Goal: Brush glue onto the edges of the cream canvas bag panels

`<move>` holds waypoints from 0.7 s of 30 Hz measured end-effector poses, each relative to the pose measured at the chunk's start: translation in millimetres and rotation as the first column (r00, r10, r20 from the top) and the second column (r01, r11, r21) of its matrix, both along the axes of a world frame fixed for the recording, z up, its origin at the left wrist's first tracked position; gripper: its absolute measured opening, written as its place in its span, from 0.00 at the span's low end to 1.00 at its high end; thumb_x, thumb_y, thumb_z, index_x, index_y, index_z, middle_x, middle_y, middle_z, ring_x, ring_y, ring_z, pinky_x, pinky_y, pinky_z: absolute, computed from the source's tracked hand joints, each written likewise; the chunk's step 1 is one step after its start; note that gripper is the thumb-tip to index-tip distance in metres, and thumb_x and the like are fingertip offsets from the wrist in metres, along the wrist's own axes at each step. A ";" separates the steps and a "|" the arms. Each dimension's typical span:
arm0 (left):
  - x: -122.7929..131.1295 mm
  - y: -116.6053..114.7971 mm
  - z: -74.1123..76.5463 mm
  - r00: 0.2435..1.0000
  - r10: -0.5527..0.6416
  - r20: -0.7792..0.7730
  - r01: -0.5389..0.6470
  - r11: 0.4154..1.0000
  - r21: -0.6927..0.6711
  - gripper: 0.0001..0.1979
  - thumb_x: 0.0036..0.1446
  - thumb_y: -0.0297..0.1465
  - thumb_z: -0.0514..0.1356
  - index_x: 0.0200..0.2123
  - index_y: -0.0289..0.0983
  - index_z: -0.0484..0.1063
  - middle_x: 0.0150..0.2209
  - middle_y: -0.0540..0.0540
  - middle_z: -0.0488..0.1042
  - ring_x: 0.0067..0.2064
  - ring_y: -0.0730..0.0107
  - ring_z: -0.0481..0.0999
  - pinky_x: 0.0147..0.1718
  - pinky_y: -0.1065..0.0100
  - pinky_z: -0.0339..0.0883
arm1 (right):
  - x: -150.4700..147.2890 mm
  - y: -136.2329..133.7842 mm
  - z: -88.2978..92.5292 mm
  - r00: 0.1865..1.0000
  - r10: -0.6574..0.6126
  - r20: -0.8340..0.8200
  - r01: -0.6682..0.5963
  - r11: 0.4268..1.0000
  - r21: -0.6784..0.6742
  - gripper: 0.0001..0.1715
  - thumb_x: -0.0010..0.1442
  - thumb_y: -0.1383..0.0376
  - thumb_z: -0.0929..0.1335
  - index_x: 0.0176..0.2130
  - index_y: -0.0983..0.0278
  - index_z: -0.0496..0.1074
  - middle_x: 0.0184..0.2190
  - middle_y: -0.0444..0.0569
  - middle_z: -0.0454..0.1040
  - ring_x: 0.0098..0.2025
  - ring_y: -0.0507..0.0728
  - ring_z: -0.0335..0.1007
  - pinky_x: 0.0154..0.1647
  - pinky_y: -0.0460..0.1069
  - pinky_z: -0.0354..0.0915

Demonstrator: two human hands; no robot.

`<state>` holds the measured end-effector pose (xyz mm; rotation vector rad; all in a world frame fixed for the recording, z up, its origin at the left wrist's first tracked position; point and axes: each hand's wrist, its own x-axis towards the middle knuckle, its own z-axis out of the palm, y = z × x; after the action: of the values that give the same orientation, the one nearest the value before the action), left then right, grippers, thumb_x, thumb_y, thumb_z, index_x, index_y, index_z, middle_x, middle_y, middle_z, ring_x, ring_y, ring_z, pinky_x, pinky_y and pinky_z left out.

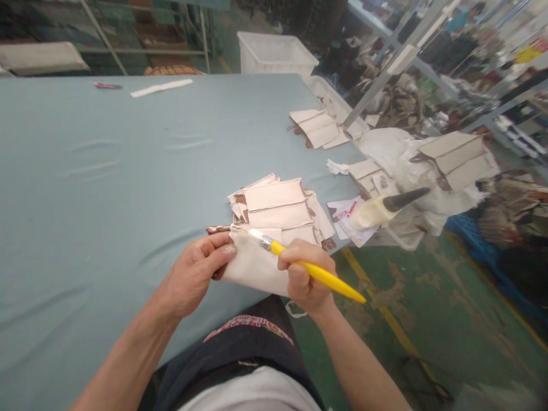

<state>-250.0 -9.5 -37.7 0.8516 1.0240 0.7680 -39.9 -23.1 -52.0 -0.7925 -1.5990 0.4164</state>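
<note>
The piece (252,268), a pale flat cut of material, lies at the near edge of the table (107,171), partly overhanging it just above the person's lap, between the two hands. Its long axis runs roughly left to right, dipping a little toward the right. The left hand (194,274) is at its left end, thumb laid on top and fingers curled under, pinched closed on that corner and pressing it flat. The right hand (303,271) sits at the piece's right end, fist closed around the yellow handle of the brush (334,281). The handle slants from lower right, out over the floor, up and left across the piece. The bristles (258,236) rest on or just over the piece's far edge, near the left thumb; whether they touch cannot be told. So the brush tip lies left of and beyond the hand that holds it, its axis crossing the piece at a shallow angle, and the right hand is the one nearer the free half of the piece. Just beyond, touching the piece's far edge, a fanned stack (278,208) of like cuts lies on the table. To the right of the stack a bottle (387,206) with a dark nozzle lies on its side, pointing right. Farther off are another pile (319,128) and a bin (274,54).
</note>
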 end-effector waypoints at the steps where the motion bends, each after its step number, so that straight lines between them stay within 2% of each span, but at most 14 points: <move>1: -0.8 1.2 1.3 1.000 -0.019 -0.010 0.019 1.000 0.004 0.21 0.54 0.45 0.74 0.40 0.32 0.86 0.25 0.50 0.74 0.26 0.73 0.61 0.25 0.72 0.54 | 3.5 2.1 0.3 0.995 0.059 0.077 -0.064 0.996 0.068 0.11 0.79 0.59 0.67 0.46 0.60 0.76 0.27 0.44 0.80 0.26 0.53 0.77 0.28 0.47 0.72; 3: -1.9 3.5 3.2 0.999 -0.050 -0.019 0.050 0.999 0.008 0.21 0.54 0.45 0.75 0.40 0.33 0.86 0.25 0.51 0.71 0.25 0.74 0.56 0.24 0.72 0.50 | 9.2 9.0 2.0 0.970 0.128 0.206 -0.161 0.975 0.155 0.10 0.79 0.60 0.67 0.46 0.61 0.76 0.30 0.47 0.83 0.27 0.53 0.78 0.29 0.47 0.73; 5: -2.4 4.8 4.0 0.998 -0.062 -0.016 0.062 0.998 0.007 0.20 0.53 0.45 0.75 0.38 0.33 0.85 0.25 0.51 0.70 0.25 0.74 0.55 0.23 0.72 0.50 | 13.9 15.2 5.8 0.949 0.150 0.277 -0.203 0.963 0.177 0.10 0.79 0.61 0.66 0.47 0.61 0.76 0.31 0.47 0.84 0.27 0.53 0.79 0.29 0.47 0.73; 10: -3.9 3.6 3.2 0.997 -0.075 0.011 0.075 0.997 -0.027 0.19 0.54 0.45 0.75 0.33 0.34 0.83 0.26 0.49 0.72 0.25 0.74 0.59 0.23 0.71 0.51 | 21.7 14.3 16.3 0.967 0.117 0.225 -0.159 0.971 0.178 0.11 0.79 0.60 0.67 0.54 0.61 0.77 0.30 0.47 0.82 0.27 0.54 0.78 0.27 0.48 0.71; 14: -4.0 3.8 3.6 0.994 -0.104 0.014 0.104 0.994 -0.020 0.17 0.56 0.44 0.74 0.32 0.34 0.82 0.24 0.51 0.71 0.23 0.75 0.59 0.22 0.71 0.52 | 22.4 16.8 14.0 0.923 0.177 0.341 -0.251 0.949 0.189 0.09 0.78 0.61 0.67 0.53 0.61 0.76 0.29 0.46 0.81 0.24 0.54 0.72 0.26 0.48 0.67; 16: -3.5 5.0 4.1 0.995 -0.095 0.000 0.095 0.995 -0.006 0.15 0.56 0.42 0.74 0.33 0.34 0.83 0.23 0.51 0.72 0.23 0.75 0.60 0.21 0.72 0.52 | 23.4 21.7 12.6 0.910 0.165 0.380 -0.249 0.951 0.184 0.07 0.78 0.63 0.68 0.52 0.61 0.75 0.29 0.46 0.81 0.25 0.54 0.73 0.27 0.48 0.67; 21: -0.9 7.5 5.9 0.996 -0.085 0.029 0.087 0.995 -0.057 0.16 0.55 0.42 0.75 0.38 0.34 0.86 0.25 0.47 0.77 0.25 0.70 0.70 0.23 0.71 0.63 | 27.3 24.9 18.3 0.918 0.083 0.389 -0.185 0.955 0.233 0.09 0.80 0.62 0.66 0.51 0.63 0.75 0.31 0.48 0.83 0.27 0.53 0.75 0.29 0.48 0.68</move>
<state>-251.0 -2.0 -31.9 0.8280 0.9751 0.6717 -12.6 1.8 -33.7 -0.5784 -2.0276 0.1428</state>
